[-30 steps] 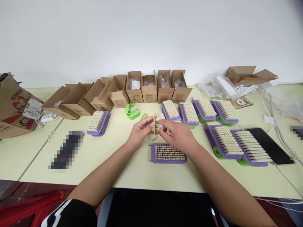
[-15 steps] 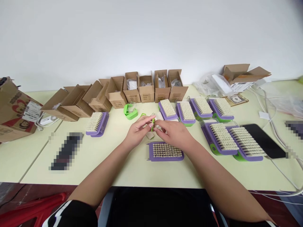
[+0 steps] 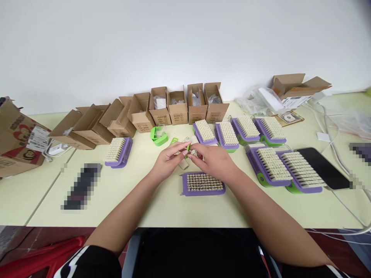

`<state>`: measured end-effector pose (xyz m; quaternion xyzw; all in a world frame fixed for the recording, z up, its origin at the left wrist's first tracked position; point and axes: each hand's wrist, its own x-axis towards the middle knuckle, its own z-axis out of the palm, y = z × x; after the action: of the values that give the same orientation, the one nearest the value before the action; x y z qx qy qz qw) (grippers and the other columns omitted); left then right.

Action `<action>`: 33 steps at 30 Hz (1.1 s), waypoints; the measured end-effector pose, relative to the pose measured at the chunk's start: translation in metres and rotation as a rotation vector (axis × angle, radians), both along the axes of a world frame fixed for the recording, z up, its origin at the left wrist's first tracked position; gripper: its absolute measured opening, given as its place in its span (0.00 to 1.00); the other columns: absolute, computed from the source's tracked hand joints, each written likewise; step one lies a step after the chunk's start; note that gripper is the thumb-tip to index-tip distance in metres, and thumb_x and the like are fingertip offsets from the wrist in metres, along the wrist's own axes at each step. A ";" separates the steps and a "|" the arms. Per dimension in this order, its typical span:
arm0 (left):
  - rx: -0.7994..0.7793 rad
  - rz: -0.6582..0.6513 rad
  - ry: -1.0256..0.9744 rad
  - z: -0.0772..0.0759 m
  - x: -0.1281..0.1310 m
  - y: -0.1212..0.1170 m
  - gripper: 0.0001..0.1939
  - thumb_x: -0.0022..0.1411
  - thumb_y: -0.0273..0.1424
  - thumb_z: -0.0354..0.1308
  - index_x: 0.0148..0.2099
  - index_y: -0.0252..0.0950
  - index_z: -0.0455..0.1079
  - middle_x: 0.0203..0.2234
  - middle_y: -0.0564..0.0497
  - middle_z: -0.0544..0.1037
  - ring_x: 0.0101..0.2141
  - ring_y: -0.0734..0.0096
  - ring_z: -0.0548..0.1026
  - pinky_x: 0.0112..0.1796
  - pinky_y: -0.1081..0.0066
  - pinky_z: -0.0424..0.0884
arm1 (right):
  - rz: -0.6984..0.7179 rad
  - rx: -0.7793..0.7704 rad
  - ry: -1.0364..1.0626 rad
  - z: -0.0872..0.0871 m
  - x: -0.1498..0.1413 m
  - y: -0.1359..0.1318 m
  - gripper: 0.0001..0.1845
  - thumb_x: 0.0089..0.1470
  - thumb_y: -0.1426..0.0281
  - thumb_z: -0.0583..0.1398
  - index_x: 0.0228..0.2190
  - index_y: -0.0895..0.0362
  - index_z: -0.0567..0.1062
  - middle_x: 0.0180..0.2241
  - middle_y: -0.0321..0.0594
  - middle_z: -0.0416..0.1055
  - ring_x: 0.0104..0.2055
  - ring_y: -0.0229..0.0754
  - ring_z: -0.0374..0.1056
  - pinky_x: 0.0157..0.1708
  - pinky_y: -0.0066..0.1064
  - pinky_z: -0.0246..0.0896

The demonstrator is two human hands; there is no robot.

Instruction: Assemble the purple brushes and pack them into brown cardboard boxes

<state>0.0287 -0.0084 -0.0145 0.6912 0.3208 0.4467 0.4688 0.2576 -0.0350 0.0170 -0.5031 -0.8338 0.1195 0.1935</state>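
Observation:
Above the middle of the table my left hand (image 3: 170,159) and my right hand (image 3: 213,158) meet fingertip to fingertip. Both are closed in a pinch on a small green plastic part (image 3: 188,150), mostly covered by the fingers. Just in front of them a purple brush head (image 3: 204,183) lies with its cream bristle tufts facing up. Behind the fingers are another small green piece (image 3: 174,141) and a thin metal spring (image 3: 186,139). A pale piece (image 3: 183,165) lies partly hidden under my hands. Farther back stands a green curved housing (image 3: 159,136) with a clear part.
Several small cardboard boxes (image 3: 177,117) line the wall. Purple-and-green brushes (image 3: 274,166) stand at the right, with one purple brush (image 3: 118,151) at the left. A black tablet-like slab (image 3: 323,168), white cables (image 3: 333,144), plastic bags (image 3: 257,101) and a larger carton (image 3: 21,139) flank the workspace.
The green part between my fingertips has tilted slightly. Both hands keep nearly the same place, and the whole view has shifted a little.

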 end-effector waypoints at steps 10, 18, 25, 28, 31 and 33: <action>-0.469 0.056 -0.281 -0.008 0.006 -0.004 0.27 0.65 0.44 0.76 0.64 0.45 0.82 0.57 0.46 0.82 0.51 0.59 0.83 0.54 0.53 0.86 | -0.055 -0.012 0.072 -0.003 0.002 0.003 0.20 0.75 0.56 0.58 0.60 0.52 0.74 0.36 0.38 0.85 0.35 0.47 0.79 0.33 0.33 0.54; -0.519 0.041 -0.376 -0.004 0.011 -0.007 0.25 0.65 0.42 0.76 0.62 0.44 0.81 0.55 0.46 0.82 0.51 0.60 0.83 0.53 0.54 0.87 | -0.067 0.025 0.082 -0.005 -0.005 0.000 0.21 0.76 0.56 0.57 0.62 0.50 0.76 0.38 0.39 0.87 0.33 0.46 0.78 0.32 0.33 0.55; -0.494 0.058 -0.373 -0.007 0.013 -0.007 0.25 0.65 0.42 0.77 0.62 0.44 0.82 0.54 0.46 0.81 0.50 0.62 0.82 0.53 0.56 0.87 | -0.053 0.048 0.045 -0.006 -0.004 0.001 0.19 0.77 0.57 0.55 0.59 0.51 0.77 0.43 0.39 0.87 0.37 0.47 0.80 0.32 0.34 0.53; -0.471 0.080 -0.356 -0.009 0.013 -0.007 0.25 0.65 0.43 0.77 0.61 0.44 0.82 0.52 0.48 0.80 0.48 0.65 0.82 0.53 0.55 0.88 | -0.047 0.038 0.036 -0.008 -0.004 0.001 0.20 0.77 0.57 0.55 0.59 0.51 0.77 0.41 0.39 0.87 0.37 0.47 0.80 0.32 0.34 0.53; -0.451 0.098 -0.324 -0.011 0.011 -0.007 0.24 0.65 0.43 0.76 0.60 0.43 0.82 0.50 0.49 0.79 0.47 0.66 0.82 0.50 0.56 0.89 | -0.028 0.023 0.023 -0.009 -0.003 0.003 0.19 0.77 0.58 0.55 0.59 0.52 0.77 0.41 0.40 0.87 0.38 0.47 0.80 0.33 0.34 0.52; -0.435 0.094 -0.301 -0.011 0.011 -0.007 0.24 0.66 0.43 0.75 0.60 0.42 0.81 0.49 0.49 0.79 0.46 0.66 0.81 0.48 0.58 0.89 | -0.008 0.022 0.010 -0.010 -0.001 0.004 0.19 0.77 0.58 0.55 0.58 0.52 0.77 0.41 0.40 0.86 0.38 0.47 0.80 0.32 0.34 0.51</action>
<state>0.0395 -0.0158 -0.0252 0.4844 0.3676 0.4864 0.6274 0.2562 -0.0307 0.0073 -0.5037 -0.8321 0.1119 0.2035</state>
